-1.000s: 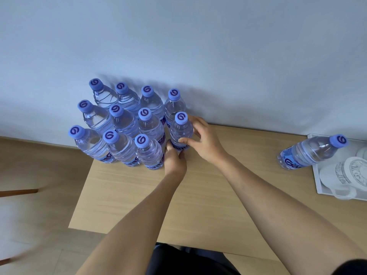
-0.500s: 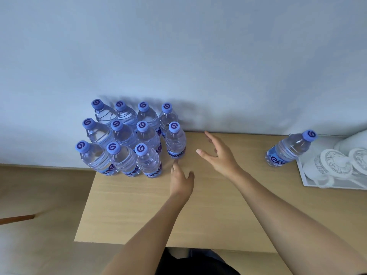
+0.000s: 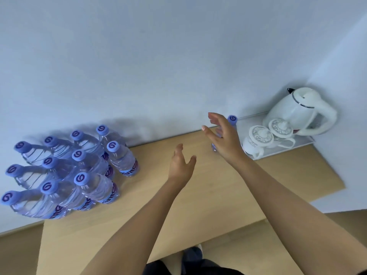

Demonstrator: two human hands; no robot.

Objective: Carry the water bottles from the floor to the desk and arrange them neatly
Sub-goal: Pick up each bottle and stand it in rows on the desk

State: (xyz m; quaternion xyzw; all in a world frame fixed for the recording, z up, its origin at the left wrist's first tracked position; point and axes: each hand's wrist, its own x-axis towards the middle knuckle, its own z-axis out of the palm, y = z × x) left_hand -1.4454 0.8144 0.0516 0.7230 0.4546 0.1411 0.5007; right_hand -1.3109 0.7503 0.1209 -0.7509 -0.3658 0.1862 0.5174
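Head view, bottles: eleven capped water bottles [image 3: 121,158] stand clustered at the desk's [image 3: 198,205] left rear
Lone bottle [image 3: 232,119]: beside the white tray [image 3: 301,144], mostly hidden behind the right hand
Right hand [image 3: 223,138]: fingers spread, gripping nothing
Left hand [image 3: 181,165]: fingers relaxed, empty, above the desk

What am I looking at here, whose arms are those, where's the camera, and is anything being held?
There is no machine here: a person wears a camera on the head, looking down at their own bare arms. On the wooden desk stands a cluster of water bottles by the wall. The right hand reaches, open, toward a lone bottle, mostly hidden behind it. The left hand hovers open. Neither holds anything. A white tray carries a kettle and two cups.
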